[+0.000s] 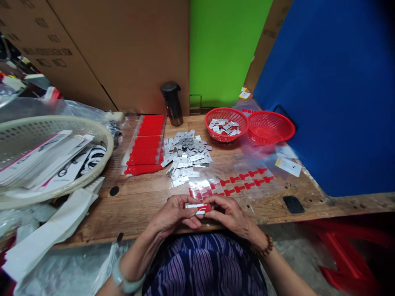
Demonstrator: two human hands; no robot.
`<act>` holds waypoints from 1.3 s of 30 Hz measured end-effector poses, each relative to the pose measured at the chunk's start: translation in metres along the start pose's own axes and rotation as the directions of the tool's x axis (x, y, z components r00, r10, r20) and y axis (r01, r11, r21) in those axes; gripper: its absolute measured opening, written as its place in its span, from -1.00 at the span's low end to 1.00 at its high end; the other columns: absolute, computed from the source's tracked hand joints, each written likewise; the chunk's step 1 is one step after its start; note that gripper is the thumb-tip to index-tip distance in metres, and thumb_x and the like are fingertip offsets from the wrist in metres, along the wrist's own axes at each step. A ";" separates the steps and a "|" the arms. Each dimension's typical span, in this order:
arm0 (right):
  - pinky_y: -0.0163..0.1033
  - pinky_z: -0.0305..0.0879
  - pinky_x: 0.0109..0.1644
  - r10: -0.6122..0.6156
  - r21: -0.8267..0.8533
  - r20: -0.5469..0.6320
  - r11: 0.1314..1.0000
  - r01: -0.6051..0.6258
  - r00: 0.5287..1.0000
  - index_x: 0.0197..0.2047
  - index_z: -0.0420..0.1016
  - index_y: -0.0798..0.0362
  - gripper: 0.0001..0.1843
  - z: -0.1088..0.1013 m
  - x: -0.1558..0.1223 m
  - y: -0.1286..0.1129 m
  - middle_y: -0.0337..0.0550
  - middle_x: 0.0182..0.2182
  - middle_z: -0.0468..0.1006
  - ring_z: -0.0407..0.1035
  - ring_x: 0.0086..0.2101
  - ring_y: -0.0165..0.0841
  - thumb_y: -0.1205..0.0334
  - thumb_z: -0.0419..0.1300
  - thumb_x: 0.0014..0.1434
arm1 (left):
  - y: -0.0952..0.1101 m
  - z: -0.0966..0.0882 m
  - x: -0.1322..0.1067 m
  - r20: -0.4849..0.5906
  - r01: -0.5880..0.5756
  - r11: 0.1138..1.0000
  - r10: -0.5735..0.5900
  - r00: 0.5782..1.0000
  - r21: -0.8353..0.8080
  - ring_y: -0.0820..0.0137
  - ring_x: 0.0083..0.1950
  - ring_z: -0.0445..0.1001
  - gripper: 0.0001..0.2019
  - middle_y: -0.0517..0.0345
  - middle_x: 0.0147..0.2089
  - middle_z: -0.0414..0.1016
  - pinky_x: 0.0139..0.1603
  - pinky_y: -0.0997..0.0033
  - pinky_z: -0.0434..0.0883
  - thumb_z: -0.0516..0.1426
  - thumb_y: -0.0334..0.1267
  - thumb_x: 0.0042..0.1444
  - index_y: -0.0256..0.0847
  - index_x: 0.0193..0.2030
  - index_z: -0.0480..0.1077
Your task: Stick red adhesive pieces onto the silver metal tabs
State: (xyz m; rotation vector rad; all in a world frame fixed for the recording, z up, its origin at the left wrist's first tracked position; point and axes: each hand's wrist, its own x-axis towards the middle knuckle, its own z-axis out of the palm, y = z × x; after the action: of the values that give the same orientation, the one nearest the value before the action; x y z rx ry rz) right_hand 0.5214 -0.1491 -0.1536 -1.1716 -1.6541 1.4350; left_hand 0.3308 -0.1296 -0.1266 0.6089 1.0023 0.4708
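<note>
My left hand point(174, 213) and my right hand point(228, 213) meet at the near edge of the wooden table point(138, 201). Together they pinch a small metal plate with a red sticker point(197, 208) on it. Just beyond my fingers lies a clear sheet of red T-shaped stickers point(237, 183). A heap of small silver metal plates point(187, 156) lies further back at the table's middle. Left of the heap sit clear sheets of red rectangles point(145, 146).
A red basket with metal plates point(226, 124) and a second red basket point(270, 127) stand at the back right. A large cream basket of packaged cards point(46, 156) fills the left. A dark tumbler point(172, 102) stands at the back. Cardboard, green and blue panels wall the table.
</note>
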 end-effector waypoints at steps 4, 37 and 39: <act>-0.35 0.24 -0.29 0.127 0.305 0.061 0.942 -0.139 0.990 -0.03 0.37 0.03 -0.53 0.006 0.001 0.017 -0.29 -0.42 0.42 0.32 -0.40 -0.46 0.20 0.30 -0.05 | -0.002 -0.001 0.004 -0.090 -0.038 0.999 0.038 0.995 0.000 0.46 -0.53 0.51 -0.65 -0.03 -0.48 0.56 -0.48 0.59 0.45 0.30 -0.34 -0.20 -0.42 -0.23 0.39; -0.44 0.19 -0.59 0.257 0.231 -0.021 0.941 -0.245 0.966 -0.43 0.32 0.12 -0.68 -0.065 0.083 -0.015 -0.25 -0.60 0.49 0.30 -0.68 -0.54 0.05 0.26 -0.04 | -0.003 -0.055 0.023 -0.268 -0.062 0.377 0.754 0.599 0.924 0.28 -0.20 0.40 -0.77 0.03 -0.27 0.42 -0.13 0.27 0.31 0.03 -0.24 0.09 -0.23 -0.12 0.33; -0.42 0.26 -0.53 0.136 0.288 -0.215 0.955 -0.070 0.967 -0.39 0.33 0.10 -0.70 -0.086 0.103 -0.030 -0.26 -0.57 0.50 0.34 -0.63 -0.53 0.07 0.28 -0.06 | -0.002 -0.063 0.030 -0.218 -0.023 0.292 0.763 0.609 0.956 0.27 -0.17 0.38 -0.78 0.00 -0.24 0.40 -0.12 0.27 0.30 0.06 -0.28 0.06 -0.25 -0.14 0.33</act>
State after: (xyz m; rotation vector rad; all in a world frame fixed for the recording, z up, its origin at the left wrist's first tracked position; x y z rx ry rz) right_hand 0.5516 -0.0210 -0.1165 -1.2256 -1.2027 1.4756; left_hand 0.2892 -0.0971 -0.1720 1.9008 1.8355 0.6381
